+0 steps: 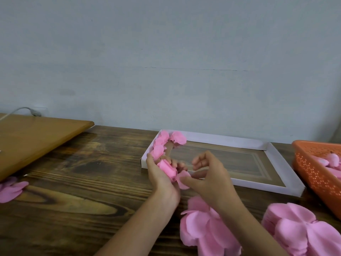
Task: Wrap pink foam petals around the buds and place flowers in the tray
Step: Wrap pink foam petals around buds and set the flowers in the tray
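A dark, heavily grained wooden surface (73,182) runs along a pale wall. At its left end lies a plain light-brown board (36,137).

Toward the right rests a wide, shallow white cardboard tray (276,187) with a brown bottom. A short row of finished pink flowers (162,143) sits along its left wall and into the far left corner; the bottom elsewhere is bare.

Just right of the tray, cut off by the edge of view, stands an orange plastic basket (313,172) with small holes in its walls, holding pink foam pieces (332,159).

Two stacks of flat pink petal sheets, with rounded lobes, lie at the near edge: one (203,233) under the person's right forearm, the other (299,231) further right. A few more petals (11,191) lie at the far left edge.

Both hands are raised just in front of the tray's near left corner. The left hand (160,178) curls its fingers around a half-made flower (167,169), a tight roll of soft pink foam. The right hand (210,174) seems to pinch a loose petal (183,182) hanging from that flower between thumb and a blurred finger, its other fingers loosely curled above.
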Action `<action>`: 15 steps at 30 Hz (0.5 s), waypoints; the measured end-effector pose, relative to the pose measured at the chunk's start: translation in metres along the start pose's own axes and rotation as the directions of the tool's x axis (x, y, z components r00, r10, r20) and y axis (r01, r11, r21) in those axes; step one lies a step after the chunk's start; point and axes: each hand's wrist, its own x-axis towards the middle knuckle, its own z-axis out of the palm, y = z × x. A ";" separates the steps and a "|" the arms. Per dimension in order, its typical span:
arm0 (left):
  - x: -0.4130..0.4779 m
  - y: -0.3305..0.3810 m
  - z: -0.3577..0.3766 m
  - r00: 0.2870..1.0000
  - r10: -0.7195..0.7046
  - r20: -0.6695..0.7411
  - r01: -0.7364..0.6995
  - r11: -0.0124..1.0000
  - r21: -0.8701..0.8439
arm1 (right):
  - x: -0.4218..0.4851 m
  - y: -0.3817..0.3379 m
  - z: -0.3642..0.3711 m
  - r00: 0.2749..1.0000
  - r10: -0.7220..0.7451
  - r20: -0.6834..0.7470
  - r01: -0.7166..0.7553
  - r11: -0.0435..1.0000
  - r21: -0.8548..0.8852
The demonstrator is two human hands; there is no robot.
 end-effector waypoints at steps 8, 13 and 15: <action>0.006 0.004 -0.003 0.998 0.038 0.054 -0.035 0.998 -0.046 | -0.001 0.003 0.006 0.985 0.142 0.097 -0.165 0.937 0.307; 0.003 0.003 -0.003 0.991 -0.011 0.132 0.018 0.999 -0.047 | -0.007 -0.005 0.018 0.995 0.099 0.031 -0.103 0.915 0.390; 0.000 0.003 -0.004 0.988 -0.038 0.153 0.044 0.998 -0.039 | -0.010 -0.007 0.021 0.997 0.068 0.024 -0.072 0.919 0.389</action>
